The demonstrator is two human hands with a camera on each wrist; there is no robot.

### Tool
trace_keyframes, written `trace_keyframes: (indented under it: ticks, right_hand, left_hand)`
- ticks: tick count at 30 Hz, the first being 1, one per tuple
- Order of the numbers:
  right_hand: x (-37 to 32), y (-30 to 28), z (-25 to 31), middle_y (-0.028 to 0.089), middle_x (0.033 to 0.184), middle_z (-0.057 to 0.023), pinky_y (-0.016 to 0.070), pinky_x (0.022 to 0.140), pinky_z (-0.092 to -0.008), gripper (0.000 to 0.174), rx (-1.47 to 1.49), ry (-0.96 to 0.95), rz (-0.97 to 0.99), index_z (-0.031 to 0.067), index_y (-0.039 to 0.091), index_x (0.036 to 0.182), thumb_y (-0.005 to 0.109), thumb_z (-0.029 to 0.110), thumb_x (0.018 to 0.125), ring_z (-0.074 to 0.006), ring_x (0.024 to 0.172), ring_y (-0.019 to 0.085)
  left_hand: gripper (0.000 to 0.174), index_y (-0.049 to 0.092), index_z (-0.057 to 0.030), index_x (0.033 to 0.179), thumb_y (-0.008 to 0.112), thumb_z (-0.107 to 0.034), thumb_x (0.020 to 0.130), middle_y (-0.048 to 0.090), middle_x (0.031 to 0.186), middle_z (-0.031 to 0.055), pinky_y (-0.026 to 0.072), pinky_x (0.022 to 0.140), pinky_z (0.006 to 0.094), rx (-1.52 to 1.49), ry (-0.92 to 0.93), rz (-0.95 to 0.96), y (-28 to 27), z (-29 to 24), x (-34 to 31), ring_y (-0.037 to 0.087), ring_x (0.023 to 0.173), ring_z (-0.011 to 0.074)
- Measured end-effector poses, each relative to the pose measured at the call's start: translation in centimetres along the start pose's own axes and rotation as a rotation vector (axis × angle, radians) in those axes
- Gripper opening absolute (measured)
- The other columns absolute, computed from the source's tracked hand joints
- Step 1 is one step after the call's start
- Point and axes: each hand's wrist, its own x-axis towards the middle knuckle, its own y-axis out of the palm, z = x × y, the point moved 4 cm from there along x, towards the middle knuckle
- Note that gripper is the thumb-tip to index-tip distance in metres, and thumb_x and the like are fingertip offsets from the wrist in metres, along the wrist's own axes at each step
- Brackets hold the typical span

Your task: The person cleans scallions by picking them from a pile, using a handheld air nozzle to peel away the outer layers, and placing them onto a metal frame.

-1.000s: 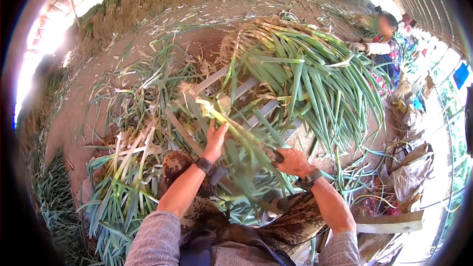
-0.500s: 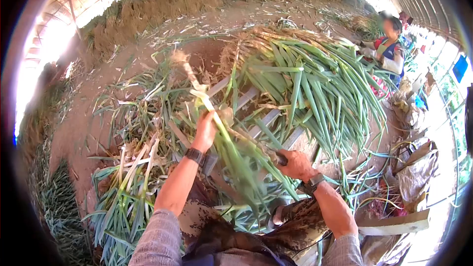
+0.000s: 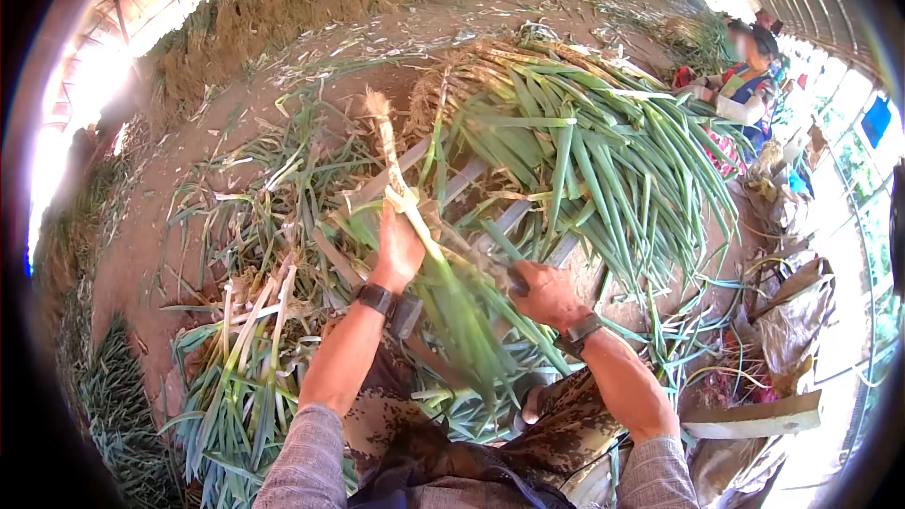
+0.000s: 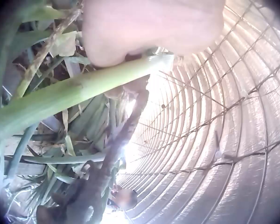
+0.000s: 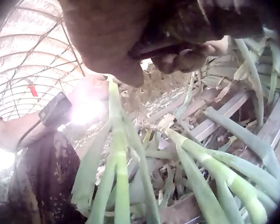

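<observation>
In the head view my left hand [image 3: 400,250] grips a long green onion [image 3: 415,219] near its pale lower stalk, root end up and away, leaves hanging toward my legs. The same stalk [image 4: 84,91] crosses the left wrist view below the blurred hand [image 4: 149,28]. To the right, my right hand [image 3: 550,294] has its fingers curled round a dark object [image 5: 177,30], whose kind I cannot tell. It is beside the hanging leaves, with other green stalks [image 5: 214,163] below it in the right wrist view.
A large pile of green onions [image 3: 603,151] lies on slats ahead to the right. Another bunch [image 3: 231,396] lies at my left. Peeled leaves litter the soil floor [image 3: 141,254]. Another person [image 3: 749,85] is at the far right, above a wooden board [image 3: 754,418].
The onion has swung from a slant to more upright, its root end up. My left hand has risen slightly; my right hand has shifted a little left. The other person has changed posture.
</observation>
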Motion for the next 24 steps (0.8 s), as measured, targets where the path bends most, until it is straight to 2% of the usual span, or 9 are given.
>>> trace_keyframes:
  ticks: [2,7,9,10,11,15,17,19,24]
  right_hand:
    - [0.0,-0.2,1.3,0.072,0.093,-0.0149,0.0555,0.074,-0.0467,0.027,-0.016,-0.114,-0.117,0.0134,0.066,0.112,0.061,0.022,0.086,-0.0353,0.082,0.069]
    - [0.8,0.6,0.6,0.072,0.093,-0.0138,0.0558,0.074,-0.0457,0.028,-0.004,-0.046,-0.112,0.0146,0.066,0.112,0.063,0.019,0.084,-0.0351,0.081,0.069]
    - [0.9,0.3,1.0,0.072,0.092,-0.0137,0.0559,0.075,-0.0457,0.029,0.011,-0.073,-0.138,0.0147,0.066,0.111,0.063,0.020,0.083,-0.0352,0.081,0.069]
    - [1.1,-0.2,1.1,0.072,0.093,-0.0137,0.0559,0.075,-0.0458,0.030,0.012,-0.004,-0.130,0.0144,0.066,0.111,0.064,0.021,0.082,-0.0354,0.081,0.069]
    - [1.2,-0.6,1.1,0.072,0.093,-0.0138,0.0559,0.075,-0.0460,0.031,0.013,0.069,-0.126,0.0141,0.066,0.111,0.066,0.022,0.080,-0.0355,0.082,0.069]
    - [1.5,-1.1,0.9,0.070,0.088,-0.0196,0.0536,0.074,-0.0489,0.037,0.083,0.030,-0.130,0.0086,0.065,0.109,0.068,0.028,0.077,-0.0398,0.082,0.067]
    - [1.6,-1.5,0.8,0.070,0.087,-0.0202,0.0536,0.074,-0.0492,0.036,0.059,0.148,-0.115,0.0092,0.065,0.108,0.068,0.030,0.079,-0.0397,0.082,0.067]
    - [1.6,-1.6,0.5,0.070,0.086,-0.0201,0.0537,0.074,-0.0488,0.036,0.059,0.124,-0.158,0.0095,0.066,0.108,0.068,0.031,0.080,-0.0395,0.082,0.067]
    - [2.4,-2.2,0.4,0.070,0.086,-0.0201,0.0545,0.072,-0.0469,0.036,0.085,0.156,-0.193,0.0091,0.066,0.108,0.069,0.031,0.079,-0.0384,0.082,0.068]
  left_hand:
    - [0.061,0.049,-0.0134,0.131,0.043,-0.064,0.097,0.061,0.117,0.0110,0.0487,0.081,0.0407,-0.025,0.009,-0.033,1.1,-0.1,-0.4,0.059,0.099,0.0220]
    - [0.062,0.050,-0.0148,0.127,0.040,-0.068,0.096,0.062,0.110,0.0101,0.0488,0.078,0.0404,-0.042,0.022,-0.129,1.7,0.3,0.4,0.058,0.091,0.0206]
    - [0.062,0.052,-0.0155,0.121,0.038,-0.071,0.096,0.063,0.100,0.0052,0.0465,0.070,0.0363,0.004,-0.072,-0.002,2.2,0.5,0.2,0.058,0.081,0.0196]
    - [0.063,0.054,-0.0142,0.112,0.037,-0.072,0.095,0.054,0.081,0.0000,0.0415,0.059,0.0337,0.032,-0.098,-0.191,2.8,1.0,-0.4,0.051,0.066,0.0148]
    - [0.063,0.054,-0.0142,0.112,0.037,-0.072,0.095,0.054,0.081,0.0000,0.0415,0.059,0.0337,0.036,-0.102,-0.188,2.7,1.2,-0.6,0.051,0.066,0.0148]
    - [0.072,0.054,-0.0109,0.103,0.031,-0.078,0.092,0.041,0.064,-0.0027,0.0357,0.050,0.0317,0.118,-0.200,-0.068,3.0,2.9,-1.0,0.040,0.054,0.0130]
    - [0.082,0.056,-0.0084,0.098,0.026,-0.084,0.088,0.035,0.054,-0.0040,0.0326,0.045,0.0293,0.144,-0.264,0.059,3.8,3.2,-1.1,0.035,0.046,0.0123]
    - [0.086,0.059,-0.0064,0.096,0.026,-0.085,0.087,0.033,0.052,-0.0043,0.0303,0.041,0.0283,0.162,-0.272,0.004,3.9,3.7,-1.2,0.031,0.042,0.0118]
    - [0.076,0.058,-0.0093,0.088,0.028,-0.079,0.092,0.031,0.050,-0.0056,0.0272,0.039,0.0280,0.014,-0.347,0.015,4.6,3.8,-1.3,0.029,0.040,0.0108]
